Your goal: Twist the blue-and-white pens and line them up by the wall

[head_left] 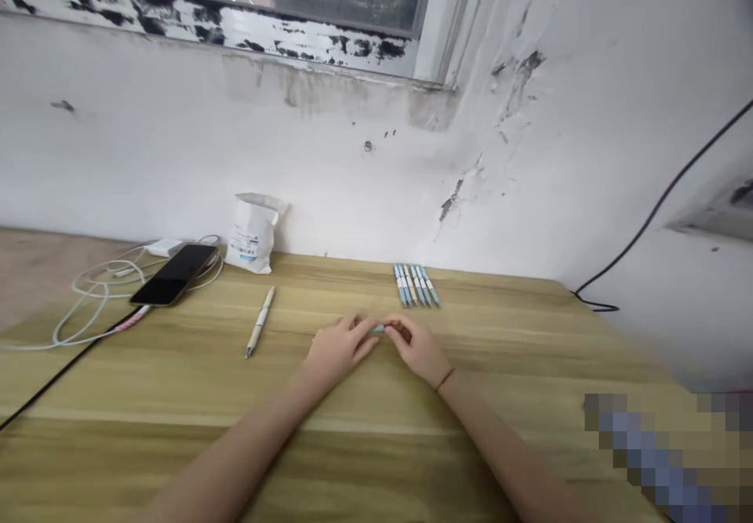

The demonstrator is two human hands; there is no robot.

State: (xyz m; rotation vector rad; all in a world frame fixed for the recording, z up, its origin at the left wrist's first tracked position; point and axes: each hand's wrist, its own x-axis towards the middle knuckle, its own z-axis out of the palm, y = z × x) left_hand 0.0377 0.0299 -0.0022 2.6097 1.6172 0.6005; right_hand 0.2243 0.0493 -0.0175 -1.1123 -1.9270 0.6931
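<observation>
Head view: small teal plastic piece (376,328), light, stiff, likely slippery, best held at its ends, sits mid-bench (176,437), pinched in the closed grip of left hand (340,349) and right hand (415,348); blue-and-white pens (416,285) lie at 1 o'clock; white bag (252,234) at 10 o'clock, label unreadable.

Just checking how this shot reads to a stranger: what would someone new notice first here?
The hands catch the eye first: the left hand and right hand meet mid-table around a small teal piece. Just beyond them, a neat row of blue-and-white pens lies on the wooden table, while black-flaked paint streaks the window ledge above.
</observation>
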